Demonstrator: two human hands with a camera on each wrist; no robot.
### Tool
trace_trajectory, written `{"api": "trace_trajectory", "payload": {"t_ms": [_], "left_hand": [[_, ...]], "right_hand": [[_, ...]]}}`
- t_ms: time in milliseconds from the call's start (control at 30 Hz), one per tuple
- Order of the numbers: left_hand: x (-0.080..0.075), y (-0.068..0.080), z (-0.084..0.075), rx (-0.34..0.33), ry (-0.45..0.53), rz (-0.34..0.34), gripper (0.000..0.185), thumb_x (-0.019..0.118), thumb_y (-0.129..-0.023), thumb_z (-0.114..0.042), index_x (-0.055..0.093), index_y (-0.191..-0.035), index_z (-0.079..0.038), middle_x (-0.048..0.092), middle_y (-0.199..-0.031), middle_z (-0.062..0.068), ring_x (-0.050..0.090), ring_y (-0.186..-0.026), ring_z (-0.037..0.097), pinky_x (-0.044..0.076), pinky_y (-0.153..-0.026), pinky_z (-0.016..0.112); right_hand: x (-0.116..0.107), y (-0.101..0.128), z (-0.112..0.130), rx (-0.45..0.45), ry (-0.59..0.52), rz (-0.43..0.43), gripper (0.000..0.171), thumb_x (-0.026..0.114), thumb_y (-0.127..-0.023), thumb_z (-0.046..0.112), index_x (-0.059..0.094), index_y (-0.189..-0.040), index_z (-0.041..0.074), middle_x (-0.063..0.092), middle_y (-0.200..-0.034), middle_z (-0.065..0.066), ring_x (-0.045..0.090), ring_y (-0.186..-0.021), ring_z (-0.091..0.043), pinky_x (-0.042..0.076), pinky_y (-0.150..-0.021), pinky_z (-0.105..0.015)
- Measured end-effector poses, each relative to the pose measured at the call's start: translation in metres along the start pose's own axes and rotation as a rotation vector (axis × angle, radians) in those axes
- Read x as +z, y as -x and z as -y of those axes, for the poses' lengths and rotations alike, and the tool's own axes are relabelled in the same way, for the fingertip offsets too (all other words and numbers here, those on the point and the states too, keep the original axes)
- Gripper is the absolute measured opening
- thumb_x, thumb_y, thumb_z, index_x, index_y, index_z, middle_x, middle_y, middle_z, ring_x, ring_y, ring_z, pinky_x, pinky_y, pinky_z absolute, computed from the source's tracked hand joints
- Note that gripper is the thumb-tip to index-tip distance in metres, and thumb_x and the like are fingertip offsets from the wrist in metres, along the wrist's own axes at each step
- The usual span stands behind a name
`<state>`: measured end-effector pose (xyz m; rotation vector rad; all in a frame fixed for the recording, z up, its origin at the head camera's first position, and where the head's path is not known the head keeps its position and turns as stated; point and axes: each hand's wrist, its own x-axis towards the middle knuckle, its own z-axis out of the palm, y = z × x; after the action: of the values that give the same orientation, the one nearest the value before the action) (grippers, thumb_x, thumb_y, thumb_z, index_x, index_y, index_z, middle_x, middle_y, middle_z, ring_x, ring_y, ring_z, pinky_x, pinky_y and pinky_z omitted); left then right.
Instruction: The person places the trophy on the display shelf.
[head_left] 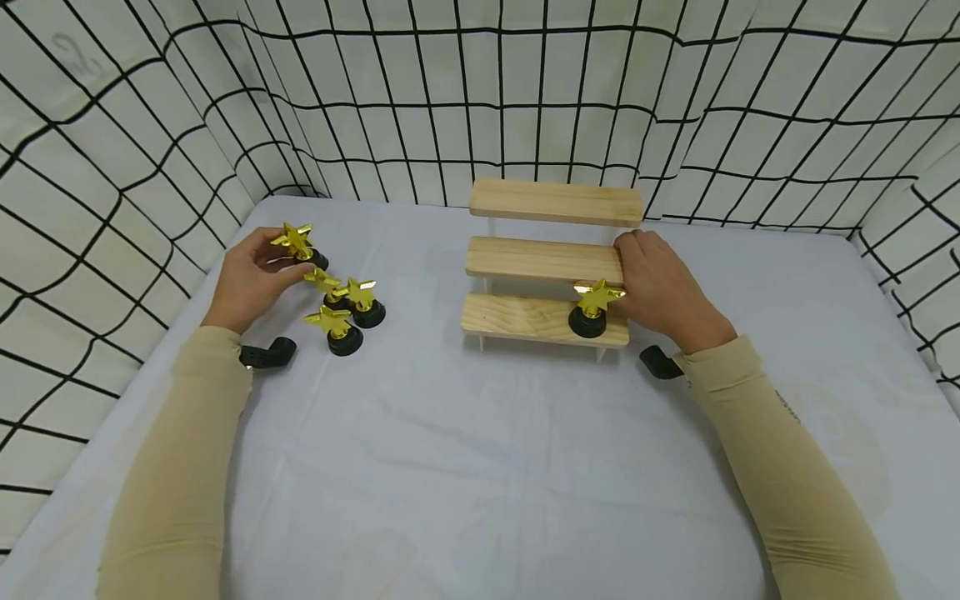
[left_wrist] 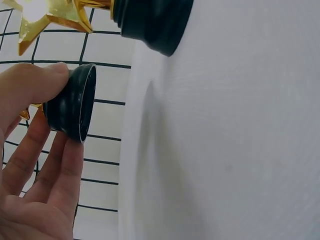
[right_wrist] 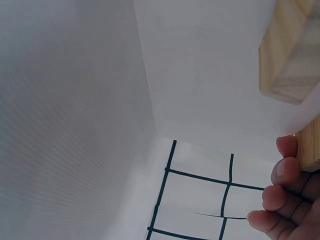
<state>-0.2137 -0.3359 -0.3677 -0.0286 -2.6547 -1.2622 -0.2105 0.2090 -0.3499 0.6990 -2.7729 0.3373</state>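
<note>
A person's hands work well apart: the left hand (head_left: 251,282) pinches a tilted gold star trophy (head_left: 296,242) by its black base, near three other trophies (head_left: 369,313), while the right hand (head_left: 662,290) appears to grip a three-tier wooden stand (head_left: 543,260), fingers partly hidden. This looks like picking up; the next move calls for clearing the neighbours. Black wire grid (head_left: 500,32) borders the white-covered table (head_left: 420,450).

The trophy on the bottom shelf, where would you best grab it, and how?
Probably by its round black base, from the front: that side is open, while the middle shelf rises behind the wide gold star and the right hand crowds its right.
</note>
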Motion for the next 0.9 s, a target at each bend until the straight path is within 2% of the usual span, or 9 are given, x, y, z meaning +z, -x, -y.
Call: {"api": "trace_trajectory", "payload": {"t_ms": [333, 500, 633, 900], "left_hand": [[-0.011, 0.001, -0.014, -0.014, -0.035, 0.007, 0.059, 0.082, -0.09, -0.026, 0.055, -0.142, -0.016, 0.058, -0.117, -0.022, 0.058, -0.103, -0.013, 0.053, -0.104, 0.011], [-0.015, 0.002, -0.021, -0.043, -0.084, 0.017, 0.066, 0.081, -0.09, -0.032, 0.05, -0.147, -0.017, 0.061, -0.129, -0.008, 0.057, -0.106, -0.012, 0.053, -0.113, 0.027], [-0.019, 0.003, -0.028, -0.043, -0.115, 0.018, 0.066, 0.08, -0.091, -0.034, 0.05, -0.148, -0.018, 0.061, -0.134, 0.0, 0.057, -0.109, -0.009, 0.052, -0.115, 0.03], [-0.023, 0.004, -0.043, -0.022, -0.125, 0.019, 0.067, 0.08, -0.091, -0.034, 0.049, -0.149, -0.019, 0.059, -0.129, -0.008, 0.057, -0.113, -0.006, 0.049, -0.118, 0.04]], "right_hand": [[0.0, -0.001, 0.0, -0.008, 0.007, -0.005, 0.069, 0.086, -0.082, 0.041, 0.049, -0.115, -0.007, 0.056, -0.098, -0.021, 0.05, -0.093, -0.035, 0.047, -0.08, -0.045], [0.0, -0.001, 0.0, -0.011, 0.011, -0.006, 0.068, 0.086, -0.082, 0.041, 0.05, -0.115, -0.007, 0.056, -0.099, -0.021, 0.051, -0.093, -0.035, 0.047, -0.079, -0.045], [0.0, -0.002, 0.001, -0.013, 0.015, -0.005, 0.066, 0.086, -0.082, 0.038, 0.05, -0.115, -0.007, 0.057, -0.1, -0.021, 0.051, -0.092, -0.035, 0.047, -0.079, -0.044], [-0.001, -0.001, 0.002, 0.016, 0.017, 0.022, 0.065, 0.085, -0.082, 0.035, 0.051, -0.117, -0.008, 0.057, -0.101, -0.02, 0.051, -0.093, -0.034, 0.048, -0.079, -0.045]]}}
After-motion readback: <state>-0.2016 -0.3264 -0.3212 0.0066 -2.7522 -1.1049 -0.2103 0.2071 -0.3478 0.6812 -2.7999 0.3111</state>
